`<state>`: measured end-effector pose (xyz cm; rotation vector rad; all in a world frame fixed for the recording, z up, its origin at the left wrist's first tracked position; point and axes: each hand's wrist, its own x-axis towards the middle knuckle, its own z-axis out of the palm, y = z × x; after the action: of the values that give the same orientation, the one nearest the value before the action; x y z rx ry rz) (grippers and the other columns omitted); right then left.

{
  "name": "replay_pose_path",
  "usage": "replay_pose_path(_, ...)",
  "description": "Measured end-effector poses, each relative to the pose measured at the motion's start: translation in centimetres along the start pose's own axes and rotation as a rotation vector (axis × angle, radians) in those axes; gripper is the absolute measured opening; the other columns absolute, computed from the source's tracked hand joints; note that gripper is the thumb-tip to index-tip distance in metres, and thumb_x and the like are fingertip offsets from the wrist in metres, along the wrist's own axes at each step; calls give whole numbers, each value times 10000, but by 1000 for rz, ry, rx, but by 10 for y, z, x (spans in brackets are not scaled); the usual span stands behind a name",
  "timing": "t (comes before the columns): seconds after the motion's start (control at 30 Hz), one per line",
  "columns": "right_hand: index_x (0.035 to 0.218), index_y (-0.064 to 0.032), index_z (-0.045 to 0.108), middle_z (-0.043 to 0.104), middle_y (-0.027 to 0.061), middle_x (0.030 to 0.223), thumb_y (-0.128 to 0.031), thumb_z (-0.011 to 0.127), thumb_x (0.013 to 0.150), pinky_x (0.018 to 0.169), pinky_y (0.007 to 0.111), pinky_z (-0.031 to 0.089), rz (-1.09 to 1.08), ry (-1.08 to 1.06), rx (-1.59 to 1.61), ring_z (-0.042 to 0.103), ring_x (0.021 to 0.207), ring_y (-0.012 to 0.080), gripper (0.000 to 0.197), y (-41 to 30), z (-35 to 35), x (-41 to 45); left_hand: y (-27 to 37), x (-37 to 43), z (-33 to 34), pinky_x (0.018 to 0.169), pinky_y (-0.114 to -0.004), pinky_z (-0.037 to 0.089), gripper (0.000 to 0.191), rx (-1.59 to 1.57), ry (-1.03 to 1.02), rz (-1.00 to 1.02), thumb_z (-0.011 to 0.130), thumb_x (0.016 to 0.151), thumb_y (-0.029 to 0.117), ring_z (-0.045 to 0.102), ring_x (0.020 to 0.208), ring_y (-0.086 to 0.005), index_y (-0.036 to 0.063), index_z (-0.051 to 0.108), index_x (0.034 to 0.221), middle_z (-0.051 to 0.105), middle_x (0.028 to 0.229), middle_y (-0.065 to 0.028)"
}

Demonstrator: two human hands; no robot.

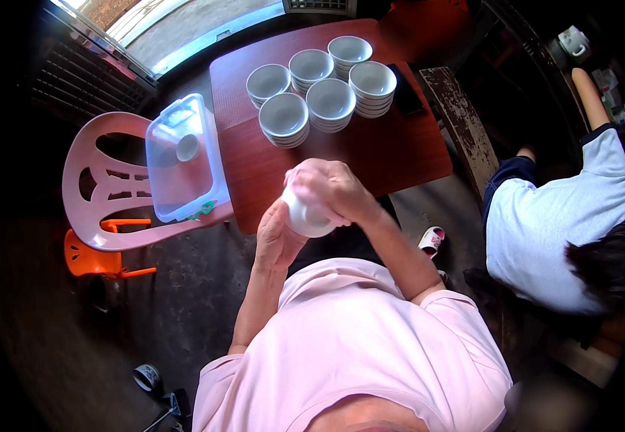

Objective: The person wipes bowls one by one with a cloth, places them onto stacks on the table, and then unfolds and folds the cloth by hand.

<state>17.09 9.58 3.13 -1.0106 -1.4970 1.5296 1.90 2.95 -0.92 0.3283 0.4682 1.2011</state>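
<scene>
My left hand (pixel 277 237) grips a white bowl (pixel 308 218) by its side, its underside turned up towards me. Pressed over the bowl is a pink cloth (pixel 312 186), held in my right hand (pixel 342 189), which is slightly blurred. Both hands are just off the near edge of a reddish-brown table (pixel 398 156). Beyond them stand several stacks of white bowls (pixel 283 115), open side up. To the left, a clear plastic bin (pixel 174 178) has a single white bowl (pixel 187 148) in it.
A pink plastic chair (pixel 83 178) carries the bin. Near it is a small orange chair (pixel 96 259). A dark flat object (pixel 407 92) lies by the right stacks. At right are a worn wooden bench (pixel 461 116) and a person in a light shirt (pixel 555 232). A slipper (pixel 431 240) is on the floor.
</scene>
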Motion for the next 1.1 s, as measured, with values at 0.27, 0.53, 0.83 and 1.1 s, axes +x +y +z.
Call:
replay_pose_path(0.27,1020,-20,608,624,81,922,-326,476,942,754,283,505,141,-2,644,609,834,153,342,44,0,3,23,-4,-12,935,-350,468,415,272,-52,-157,695,817,95,600,1028,-190,-14,550,1190,624,1096,-100)
replay_pose_path(0.53,1013,-27,592,597,88,1016,-300,492,911,841,326,480,93,633,1167,583,930,194,308,37,48,-10,1,8,6,862,-375,519,384,224,-26,105,710,792,53,624,939,-190,-20,572,1142,637,1019,-103)
replay_pose_path(0.83,871,-5,648,640,74,847,-225,539,807,682,286,494,-288,-455,-559,623,769,159,254,-30,-10,1,16,-10,1,846,-271,493,346,655,-217,-134,731,741,-33,606,925,-123,-22,604,1063,641,991,-53)
replay_pose_path(1.1,642,-74,563,565,47,678,-161,514,833,649,249,482,242,-173,1298,573,760,176,215,89,-10,9,-3,-9,-1,696,-199,465,249,897,-136,-86,733,759,-40,549,807,-37,-1,659,993,633,891,21)
